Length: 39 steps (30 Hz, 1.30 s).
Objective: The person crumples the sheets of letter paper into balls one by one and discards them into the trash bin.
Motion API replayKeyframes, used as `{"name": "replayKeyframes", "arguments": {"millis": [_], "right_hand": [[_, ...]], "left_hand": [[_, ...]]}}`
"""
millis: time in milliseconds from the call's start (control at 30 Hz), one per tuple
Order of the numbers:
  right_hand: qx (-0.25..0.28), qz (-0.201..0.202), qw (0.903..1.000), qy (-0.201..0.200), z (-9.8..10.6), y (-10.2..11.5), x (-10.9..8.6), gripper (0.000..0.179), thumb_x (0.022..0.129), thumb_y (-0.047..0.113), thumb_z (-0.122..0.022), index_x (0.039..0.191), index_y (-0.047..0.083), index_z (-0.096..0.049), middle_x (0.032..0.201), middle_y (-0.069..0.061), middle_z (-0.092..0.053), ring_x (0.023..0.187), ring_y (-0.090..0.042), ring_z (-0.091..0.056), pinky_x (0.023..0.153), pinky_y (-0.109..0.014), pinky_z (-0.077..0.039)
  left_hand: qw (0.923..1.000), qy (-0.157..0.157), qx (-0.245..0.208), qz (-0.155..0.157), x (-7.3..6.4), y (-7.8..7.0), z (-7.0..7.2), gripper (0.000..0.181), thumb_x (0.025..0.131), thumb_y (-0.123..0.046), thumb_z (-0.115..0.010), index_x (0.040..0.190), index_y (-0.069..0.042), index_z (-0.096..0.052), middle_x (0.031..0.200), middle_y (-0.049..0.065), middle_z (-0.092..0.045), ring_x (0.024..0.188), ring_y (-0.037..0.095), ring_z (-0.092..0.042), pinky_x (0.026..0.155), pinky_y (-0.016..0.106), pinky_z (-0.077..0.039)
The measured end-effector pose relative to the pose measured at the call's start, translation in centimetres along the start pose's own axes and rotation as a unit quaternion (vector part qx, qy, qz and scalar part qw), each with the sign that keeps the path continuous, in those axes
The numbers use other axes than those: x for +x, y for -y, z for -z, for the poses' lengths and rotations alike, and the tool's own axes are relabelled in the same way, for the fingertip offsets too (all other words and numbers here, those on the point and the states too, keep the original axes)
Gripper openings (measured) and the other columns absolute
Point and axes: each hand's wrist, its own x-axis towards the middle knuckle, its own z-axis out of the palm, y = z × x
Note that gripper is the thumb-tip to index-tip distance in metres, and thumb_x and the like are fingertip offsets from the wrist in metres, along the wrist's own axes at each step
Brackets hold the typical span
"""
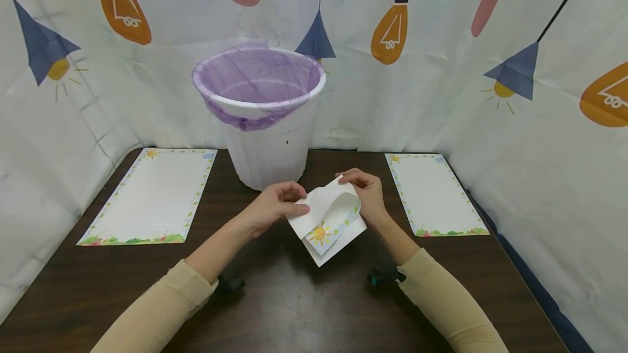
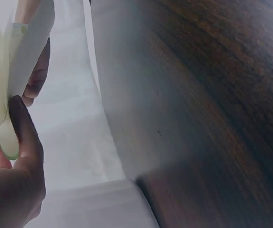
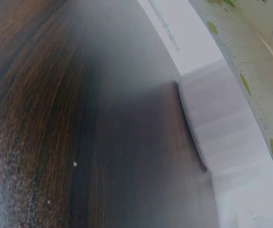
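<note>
Between my two hands is a sheet of white stationery paper [image 1: 321, 203], loosely folded over on itself. A printed sun and leafy border show on its turned-over corner. My left hand [image 1: 270, 208] pinches the paper's left edge, thumb on the near side. At the upper right edge, the fingers of my right hand [image 1: 368, 192] grip the sheet, and the right thumb is hidden behind it. In the left wrist view, the left thumb [image 2: 24, 126] presses against the curved paper [image 2: 32, 52]. The right wrist view shows no fingers.
A white bin [image 1: 270, 151] with a purple liner [image 1: 262, 78] stands behind the hands. Bordered sheets lie flat on the dark wooden table [image 1: 289, 309], one on the left [image 1: 152, 195] and one on the right [image 1: 434, 195]. A patterned white curtain [image 1: 392, 108] encloses the back and sides.
</note>
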Motion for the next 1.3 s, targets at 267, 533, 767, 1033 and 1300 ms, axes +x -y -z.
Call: {"name": "replayKeyframes", "arguments": {"millis": [267,533,767,1033,1300], "right_hand": [[0.001,-0.058,0.998,-0.023,-0.7,0.5,0.1,0.012,0.097,-0.006,-0.065,0.106,-0.001,-0.071,0.095,-0.005,-0.073,0.082,-0.016,-0.069,0.065,-0.024,-0.057],[0.0,-0.155,0.9876,0.026,-0.7,0.9,-0.1,0.043,0.108,0.025,-0.057,0.129,-0.012,-0.055,0.103,-0.003,-0.068,0.082,-0.013,-0.065,0.065,-0.024,-0.056],[0.039,-0.197,0.9676,0.153,0.3,0.7,-0.3,0.047,0.102,0.027,-0.065,0.139,0.002,-0.053,0.119,-0.008,-0.062,0.097,-0.019,-0.063,0.076,-0.03,-0.057],[-0.038,-0.217,0.9494,0.224,0.3,1.0,-0.3,0.047,0.096,0.013,-0.073,0.138,0.004,-0.054,0.12,-0.014,-0.064,0.097,-0.026,-0.067,0.076,-0.038,-0.06],[-0.061,-0.198,0.9592,0.193,0.2,0.8,-0.3,0.043,0.096,0.0,-0.07,0.136,0.002,-0.057,0.113,-0.014,-0.069,0.088,-0.026,-0.072,0.069,-0.037,-0.061]], "left_hand": [[0.9995,-0.008,0.013,-0.028,-0.2,0.1,-0.1,0.032,0.086,0.001,-0.08,0.111,-0.003,-0.061,0.113,0.012,-0.067,0.094,0.025,-0.066,0.075,0.031,-0.056],[0.9961,-0.059,0.041,-0.051,-0.3,0.4,0.1,0.025,0.084,0.004,-0.08,0.104,0.0,-0.064,0.105,0.01,-0.067,0.077,0.022,-0.066,0.069,0.028,-0.055],[0.9935,-0.082,0.055,-0.056,-0.2,0.9,0.7,0.024,0.085,0.003,-0.08,0.103,0.001,-0.064,0.103,0.01,-0.066,0.079,0.022,-0.066,0.068,0.028,-0.055],[0.9909,-0.101,0.065,-0.06,-0.2,1.2,1.1,0.026,0.084,0.004,-0.08,0.104,0.002,-0.064,0.102,0.01,-0.068,0.083,0.021,-0.065,0.068,0.027,-0.055],[0.9929,-0.081,0.068,-0.054,-0.3,1.0,1.1,0.023,0.088,-0.007,-0.082,0.104,-0.001,-0.067,0.101,0.008,-0.071,0.084,0.02,-0.065,0.068,0.03,-0.056]]}}
